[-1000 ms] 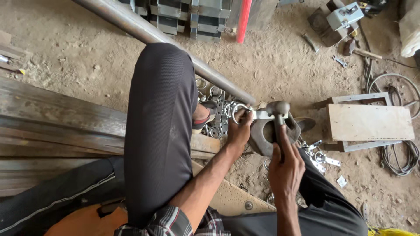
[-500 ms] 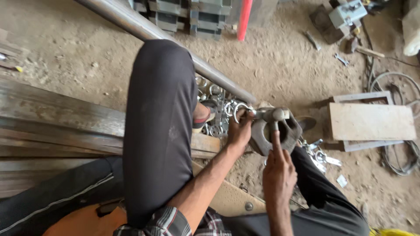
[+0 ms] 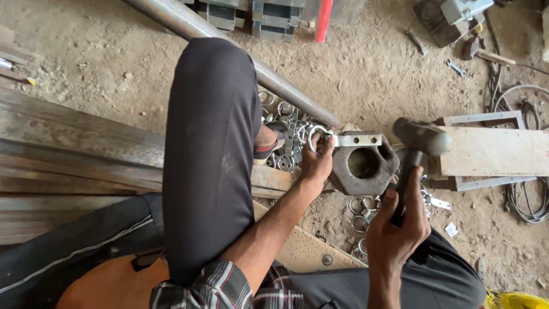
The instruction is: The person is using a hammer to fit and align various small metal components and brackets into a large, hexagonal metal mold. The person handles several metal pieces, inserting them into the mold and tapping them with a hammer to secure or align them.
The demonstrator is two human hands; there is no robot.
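My left hand [image 3: 316, 161] grips the ring end of a flat metal strip with holes [image 3: 355, 139], which lies across the top of a heavy hexagonal iron block with a round hole [image 3: 363, 164]. My right hand [image 3: 394, 226] holds a hammer [image 3: 420, 140] by its dark handle. The hammer head is raised to the right of the block, clear of the strip. My left knee in dark trousers [image 3: 213, 131] rises between the camera and the ground.
A long steel pipe [image 3: 246, 57] runs diagonally behind the knee. Several metal rings and brackets [image 3: 286, 129] lie by my sandalled foot. A wooden board on a metal frame [image 3: 494, 151] sits right, with cables [image 3: 529, 200]. Steel plates [image 3: 68, 149] lie left.
The hammer head was on the strip over the block; it has now lifted away to the right. My left hand stays on the strip's ring end.
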